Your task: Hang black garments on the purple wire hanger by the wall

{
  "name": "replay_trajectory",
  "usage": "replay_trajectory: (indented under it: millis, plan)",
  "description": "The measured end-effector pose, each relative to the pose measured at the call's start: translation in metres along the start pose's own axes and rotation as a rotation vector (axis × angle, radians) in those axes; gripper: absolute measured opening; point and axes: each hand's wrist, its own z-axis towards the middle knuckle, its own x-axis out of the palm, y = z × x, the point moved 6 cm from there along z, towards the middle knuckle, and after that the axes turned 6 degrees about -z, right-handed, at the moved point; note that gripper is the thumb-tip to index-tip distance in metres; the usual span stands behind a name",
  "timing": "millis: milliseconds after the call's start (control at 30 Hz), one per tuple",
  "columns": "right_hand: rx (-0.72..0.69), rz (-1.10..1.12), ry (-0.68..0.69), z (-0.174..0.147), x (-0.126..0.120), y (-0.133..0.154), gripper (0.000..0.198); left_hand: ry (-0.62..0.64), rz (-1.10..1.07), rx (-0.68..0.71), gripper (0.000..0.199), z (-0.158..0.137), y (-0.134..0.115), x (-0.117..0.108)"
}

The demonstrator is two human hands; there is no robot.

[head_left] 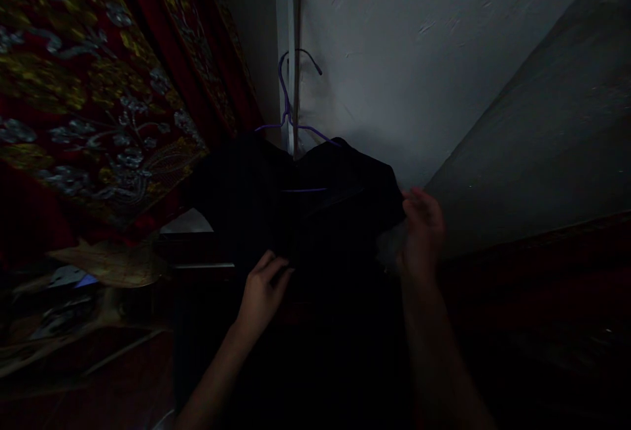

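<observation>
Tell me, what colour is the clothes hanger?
The hanger is purple, clearest in the head view.

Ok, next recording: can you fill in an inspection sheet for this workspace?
Surface: no tabletop made out; the work hangs upright before a pale wall.
Job's things: dark short-sleeved garment on a purple hanger, its hook at a narrow upright post.
Clutter: tan, pointed piece at lower left, among items too dark to name.
Hands: left hand at the garment's front, fingers bent; right hand at the sleeve edge on the picture's right. Grip cannot be told for either.
Cables: nothing seen that is surely a cable.
Surroundings: red cloth with gold and silver floral patterning at upper left; dim light.
</observation>
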Motion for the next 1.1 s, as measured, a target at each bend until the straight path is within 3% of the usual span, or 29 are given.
replay_trajectory:
  millis: [67, 133, 233, 267, 333, 433, 500, 600, 833, 933, 1100]
  plan:
    - [0.005, -0.019, -0.105, -0.033, -0.022, -0.016, 0.034, -0.044, -0.068, -0.037, 0.007, -0.012, -0.004, -0.001]
    - [0.1, -0.057, -0.071, -0.078, -0.031, -0.037, 0.028, -0.07, -0.115, -0.09, 0.007, -0.019, -0.006, 0.001]
    - [0.317, -0.114, 0.372, -0.147, -0.006, -0.067, 0.024, -0.076, -0.174, -0.16, 0.008, -0.02, -0.01, 0.009]
    - [0.331, -0.127, 0.523, -0.165, 0.005, -0.07, 0.025, -0.07, -0.195, -0.174, 0.009, -0.019, -0.012, 0.012]
    - [0.25, -0.181, 0.668, -0.181, 0.023, -0.067, 0.022, -0.053, -0.228, -0.187, 0.013, -0.018, -0.017, 0.017]
    - [0.067, -0.274, 0.704, -0.177, 0.037, -0.053, 0.008, -0.061, -0.255, -0.189, 0.018, -0.019, -0.025, 0.017]
    - [0.031, -0.291, 0.776, -0.173, 0.042, -0.048, 0.005, -0.094, -0.268, -0.181, 0.017, -0.02, -0.028, 0.012]
    - [0.045, -0.287, 0.835, -0.173, 0.041, -0.049, 0.007, -0.162, -0.277, -0.197, 0.016, -0.023, -0.027, 0.007]
    - [0.143, -0.3, 0.743, -0.174, 0.032, -0.061, 0.014, -0.236, -0.331, -0.345, 0.019, -0.03, -0.014, 0.005]
    - [0.127, -0.312, 0.741, -0.169, 0.031, -0.059, 0.013, -0.19, -0.373, -0.399, 0.017, -0.028, -0.008, 0.007]
    - [0.081, -0.322, 0.767, -0.167, 0.029, -0.051, 0.008, -0.003, -0.336, -0.372, 0.01, -0.023, -0.016, 0.018]
